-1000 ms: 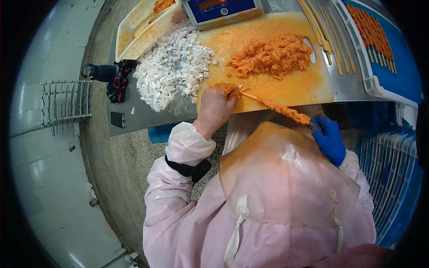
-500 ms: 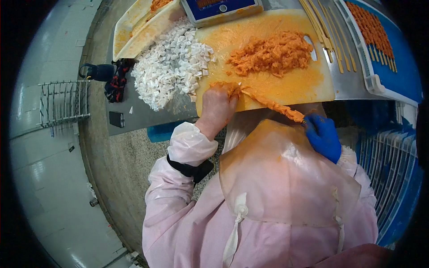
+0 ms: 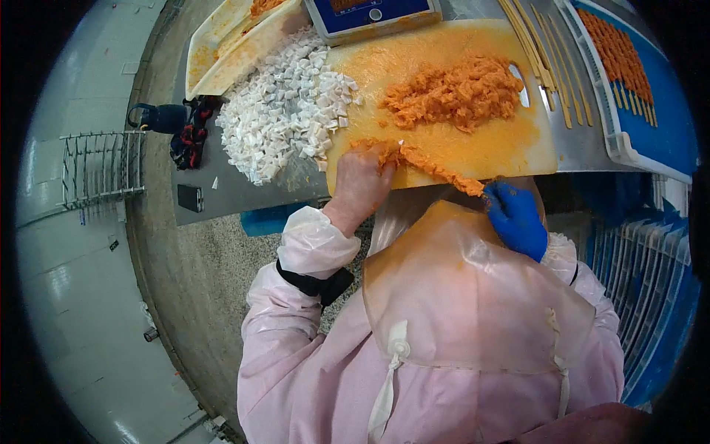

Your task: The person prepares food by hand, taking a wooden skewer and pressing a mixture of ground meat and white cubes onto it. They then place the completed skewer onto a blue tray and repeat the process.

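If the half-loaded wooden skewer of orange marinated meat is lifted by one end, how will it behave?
The wooden skewer of orange meat would probably stay fairly stiff, since the stick spans straight between left hand and blue-gloved right hand. The wet-looking coating suggests it is slippery, and loosely threaded pieces may slide.

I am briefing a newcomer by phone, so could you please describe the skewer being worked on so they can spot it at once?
Find the orange-stained cutting board. At its near edge, the skewer spans between the left hand and the blue-gloved right hand. Unlike the bare sticks beside the board, it is coated in orange meat.
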The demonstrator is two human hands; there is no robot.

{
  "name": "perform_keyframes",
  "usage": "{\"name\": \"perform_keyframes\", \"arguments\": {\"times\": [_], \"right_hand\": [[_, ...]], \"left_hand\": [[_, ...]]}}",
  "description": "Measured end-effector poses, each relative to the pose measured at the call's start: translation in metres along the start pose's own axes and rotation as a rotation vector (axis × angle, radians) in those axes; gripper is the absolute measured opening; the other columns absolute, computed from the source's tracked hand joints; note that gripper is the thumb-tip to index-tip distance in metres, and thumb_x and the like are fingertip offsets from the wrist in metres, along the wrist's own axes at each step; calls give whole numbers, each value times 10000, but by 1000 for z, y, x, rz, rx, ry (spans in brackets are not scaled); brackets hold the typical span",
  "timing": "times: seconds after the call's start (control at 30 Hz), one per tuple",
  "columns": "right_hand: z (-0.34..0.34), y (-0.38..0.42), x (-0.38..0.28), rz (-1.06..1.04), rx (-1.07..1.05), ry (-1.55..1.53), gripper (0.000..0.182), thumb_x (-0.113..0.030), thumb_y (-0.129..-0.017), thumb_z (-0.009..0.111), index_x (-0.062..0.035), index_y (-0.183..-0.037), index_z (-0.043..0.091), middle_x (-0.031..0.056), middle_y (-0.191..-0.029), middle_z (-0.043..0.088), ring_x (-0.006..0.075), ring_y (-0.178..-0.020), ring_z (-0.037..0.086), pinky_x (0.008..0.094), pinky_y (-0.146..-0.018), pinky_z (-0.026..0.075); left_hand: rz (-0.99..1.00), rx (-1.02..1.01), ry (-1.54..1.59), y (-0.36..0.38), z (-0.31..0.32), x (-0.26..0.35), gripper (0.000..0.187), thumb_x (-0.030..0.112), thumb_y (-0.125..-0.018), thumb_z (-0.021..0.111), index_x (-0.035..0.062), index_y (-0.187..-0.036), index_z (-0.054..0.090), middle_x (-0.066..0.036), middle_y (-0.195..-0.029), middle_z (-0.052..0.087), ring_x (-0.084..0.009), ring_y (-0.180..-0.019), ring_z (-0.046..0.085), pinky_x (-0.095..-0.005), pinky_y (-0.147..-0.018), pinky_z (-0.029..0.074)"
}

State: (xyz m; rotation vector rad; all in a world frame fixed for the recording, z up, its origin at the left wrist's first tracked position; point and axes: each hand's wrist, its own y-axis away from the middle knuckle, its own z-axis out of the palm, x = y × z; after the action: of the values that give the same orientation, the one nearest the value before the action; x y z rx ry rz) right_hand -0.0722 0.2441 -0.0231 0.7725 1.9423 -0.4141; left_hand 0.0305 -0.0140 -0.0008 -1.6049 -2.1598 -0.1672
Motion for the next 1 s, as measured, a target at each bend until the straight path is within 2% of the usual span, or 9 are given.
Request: {"name": "perform_keyframes", "arguments": {"times": [0.17,0.27,0.43,0.5,0.53,0.6,0.73,0.87,1.0], "right_hand": [[-8,-2,0,97,-64,-43,124,-82,-868,547,22,-925,582,240,-804,587,387,-699,590,389,-612,451],[-14,4,12,-12,-18,-42,139,-93,-881,545,27,-940,585,224,-784,592,338,-674,601,375,-611,455],[-47,20,11,154,4,-37,152,-99,-884,566,34,-949,600,179,-776,609,213,-660,578,350,-621,460],[-50,26,17,112,58,-29,145,-94,-878,568,33,-939,602,184,-781,614,230,-666,593,348,-622,462],[-50,29,19,75,104,-24,138,-89,-873,570,32,-929,605,189,-787,619,248,-671,608,346,-622,465],[-53,34,25,78,108,-6,135,-86,-867,571,31,-925,606,194,-794,624,270,-684,620,347,-624,467],[-54,40,29,119,97,-58,130,-78,-852,574,30,-917,608,208,-818,631,327,-719,637,351,-627,472],[-55,43,32,105,117,-49,129,-79,-850,578,30,-912,607,206,-822,633,314,-712,637,350,-627,473],[-56,47,39,101,171,-59,114,-70,-851,587,30,-903,604,177,-785,625,218,-676,610,331,-624,468]], "left_hand": [[44,-31,92,-5,-4,-5,202,88,-766,629,36,-956,675,-194,-859,658,-383,-792,633,-434,-696,511],[84,-9,147,-22,-12,-8,211,82,-766,611,43,-962,679,-195,-847,659,-377,-784,638,-423,-703,513],[79,65,12,-85,-14,-10,235,108,-751,621,42,-966,687,-201,-859,665,-363,-794,648,-415,-712,521],[12,-99,-285,-111,-9,-9,251,152,-729,644,35,-945,693,-206,-860,667,-368,-801,648,-424,-731,525],[18,-97,-286,-117,-7,-7,251,152,-729,644,35,-945,693,-206,-860,667,-368,-801,648,-424,-731,525],[8,-277,-366,-128,-10,4,257,183,-713,656,38,-922,696,-208,-858,667,-377,-808,644,-433,-753,523],[-28,-294,-382,-130,-5,8,213,181,-757,623,2,-843,700,-218,-842,666,-372,-838,647,-440,-779,518],[34,-203,-340,-127,4,-10,207,178,-750,633,9,-845,702,-223,-839,663,-377,-824,645,-441,-763,519],[15,-150,-284,-120,-7,-6,210,185,-745,648,6,-842,701,-238,-830,658,-389,-796,644,-436,-747,519]]}}
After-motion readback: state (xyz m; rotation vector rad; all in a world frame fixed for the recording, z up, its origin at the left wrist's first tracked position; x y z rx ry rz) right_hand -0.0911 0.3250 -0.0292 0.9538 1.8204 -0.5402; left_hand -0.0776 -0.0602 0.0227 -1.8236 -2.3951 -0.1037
